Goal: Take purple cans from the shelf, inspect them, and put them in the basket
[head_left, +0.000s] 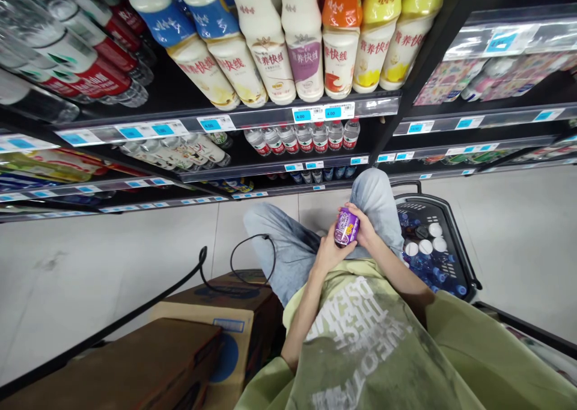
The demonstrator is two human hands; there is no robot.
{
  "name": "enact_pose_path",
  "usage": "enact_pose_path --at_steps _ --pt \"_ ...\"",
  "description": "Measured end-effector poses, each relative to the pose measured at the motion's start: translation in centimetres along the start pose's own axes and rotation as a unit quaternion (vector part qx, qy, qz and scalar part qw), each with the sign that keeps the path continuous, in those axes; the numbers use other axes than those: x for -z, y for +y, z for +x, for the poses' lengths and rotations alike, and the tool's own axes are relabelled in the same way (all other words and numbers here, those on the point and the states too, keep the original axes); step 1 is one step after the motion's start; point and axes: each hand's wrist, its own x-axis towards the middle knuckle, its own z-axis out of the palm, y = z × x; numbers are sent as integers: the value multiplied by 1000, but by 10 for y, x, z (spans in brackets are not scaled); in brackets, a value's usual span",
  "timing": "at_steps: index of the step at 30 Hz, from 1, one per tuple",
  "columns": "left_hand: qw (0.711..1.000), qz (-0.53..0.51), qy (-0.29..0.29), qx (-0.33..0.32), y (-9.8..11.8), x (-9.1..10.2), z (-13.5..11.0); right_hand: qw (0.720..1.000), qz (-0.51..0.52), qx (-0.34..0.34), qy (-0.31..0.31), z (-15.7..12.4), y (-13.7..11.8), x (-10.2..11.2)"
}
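Note:
A small purple can (347,226) with a printed label is held over my lap, between both hands. My left hand (332,250) is closed round its lower left side. My right hand (364,225) wraps its upper right side, with fingertips at the top of the can. Beyond my knees, milk drink bottles (303,55) in white, purple, orange and yellow stand in a row on the shelf (261,118). Small red-labelled water bottles (304,138) stand on the shelf beneath.
A black basket (455,223) with several bottles stands on the floor by my right knee. Cardboard boxes (175,332) and a looped black cable (232,260) are at my left. Large water bottles (90,67) lie tilted in view at upper left. Pale floor tiles (112,247) run below the shelves.

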Motion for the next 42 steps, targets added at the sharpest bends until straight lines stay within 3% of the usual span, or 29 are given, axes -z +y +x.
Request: enact_pose_path --at_steps 4,7,10,14,18,22,26,37,42 --pt "1000 4 -1 -3 2 4 -1 1000 12 -11 -8 -1 -1 0" --pt "994 -95 -47 -1 1 5 0 1000 9 -9 -24 -4 -3 -1" --pt "968 -228 -109 0 -1 4 1 999 1 0 -48 -7 -3 -1" --pt "948 -284 -146 4 -1 1 2 998 11 7 -63 -8 -3 -2" --pt "968 -231 -97 -8 0 -2 3 999 24 3 -40 -6 -3 -2" --pt "996 -87 -7 -30 -5 -6 4 999 20 37 12 -3 -3 -3" --pt "993 31 75 -90 -11 -10 5 998 4 49 39 -2 -2 -5" --pt "987 128 73 -65 -7 -6 3 998 -3 42 46 -1 -1 -5" --pt "993 89 55 -46 0 -4 1 999 24 29 38 -3 -3 -6"
